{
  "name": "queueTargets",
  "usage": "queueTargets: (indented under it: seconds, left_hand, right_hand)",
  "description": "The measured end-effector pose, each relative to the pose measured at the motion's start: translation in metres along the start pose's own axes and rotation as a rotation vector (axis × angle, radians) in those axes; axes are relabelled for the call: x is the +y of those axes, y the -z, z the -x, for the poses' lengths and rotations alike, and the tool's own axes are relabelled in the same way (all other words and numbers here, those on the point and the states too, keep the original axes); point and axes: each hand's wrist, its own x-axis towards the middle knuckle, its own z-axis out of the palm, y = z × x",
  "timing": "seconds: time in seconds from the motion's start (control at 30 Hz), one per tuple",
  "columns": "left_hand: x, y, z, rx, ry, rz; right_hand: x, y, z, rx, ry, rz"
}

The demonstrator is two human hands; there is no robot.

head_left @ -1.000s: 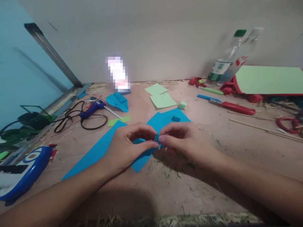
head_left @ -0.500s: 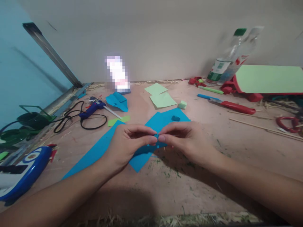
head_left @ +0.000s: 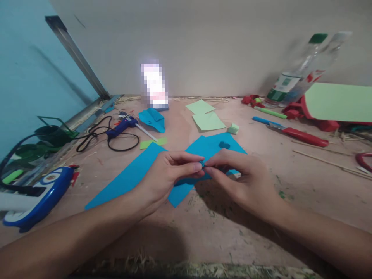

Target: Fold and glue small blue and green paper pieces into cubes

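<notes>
A small blue piece [head_left: 202, 164], apparently folded or rolled paper, is pinched between the thumb and fingers of my left hand [head_left: 168, 172]. My right hand [head_left: 250, 178] meets it from the other side, its thumb and forefinger tips closed at the piece's right edge. Both hands hover over blue paper sheets [head_left: 193, 149] on the wooden table. Just beyond my right fingers lies a dark blue small lump [head_left: 224, 145]. A pale green block [head_left: 233, 128] sits farther back. My fingers hide most of the held piece.
Behind the hands are light green sheets [head_left: 209, 121] and a crumpled blue paper [head_left: 152, 119]. On the left lie a glue gun [head_left: 122, 127] and a blue-and-white object [head_left: 48, 193]. Rightward are a red-handled knife [head_left: 305, 136], a green marker [head_left: 270, 112], thin sticks [head_left: 322, 157] and plastic bottles [head_left: 283, 87].
The view has turned slightly left, so things sit farther right in the picture. My right thumb has slid lower, and its grip on the piece has shifted to the edge.
</notes>
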Motion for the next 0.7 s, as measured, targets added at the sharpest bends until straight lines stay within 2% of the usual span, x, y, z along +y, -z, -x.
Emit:
queueTargets:
  seconds: [0.27,0.43,0.53,0.7]
  left_hand:
    - [-0.001,0.000,0.004,0.027,-0.042,-0.083]
    - [-0.002,-0.001,0.004,0.050,-0.084,-0.074]
    - [-0.001,-0.001,0.003,0.076,-0.127,-0.043]
    - [0.005,0.001,0.001,0.040,-0.132,-0.113]
  right_hand:
    - [0.000,0.001,0.004,-0.036,0.142,0.180]
    - [-0.001,0.000,0.005,-0.030,0.168,0.180]
    - [-0.002,0.001,0.002,-0.050,0.057,0.037]
    - [0.001,0.002,-0.007,-0.072,-0.303,-0.402]
